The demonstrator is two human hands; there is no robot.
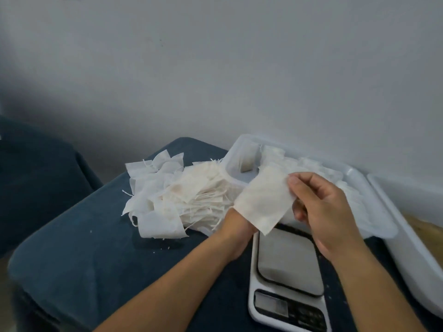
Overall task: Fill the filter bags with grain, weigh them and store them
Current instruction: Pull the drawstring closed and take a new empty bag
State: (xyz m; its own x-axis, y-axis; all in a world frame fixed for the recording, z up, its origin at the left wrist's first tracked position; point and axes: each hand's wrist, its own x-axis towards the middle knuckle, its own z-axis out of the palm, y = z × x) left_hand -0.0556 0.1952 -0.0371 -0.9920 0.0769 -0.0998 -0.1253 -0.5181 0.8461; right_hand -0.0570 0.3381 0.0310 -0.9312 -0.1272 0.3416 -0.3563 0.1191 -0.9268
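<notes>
— Holding anything, those hands?
— Yes, one filter bag (262, 202), flat and empty-looking, raised above the far end of the scale (287, 279). The right hand (321, 212) pinches its right edge between thumb and curled fingers (298, 183). The left hand (236, 232) is under the bag's lower left corner; its fingers are hidden behind the paper, so I cannot tell how they close.
— And the arms?
— Both forearms reach up from the bottom edge, bare, meeting over the scale.
— Where are the other bags?
— A loose pile of bags (177, 195) lies on the dark blue desk (84, 255), left of the held one, touching the white container (242, 161) behind it. More bags sit inside that container.
— Any writing?
— The scale's display and buttons are too blurred to read
</notes>
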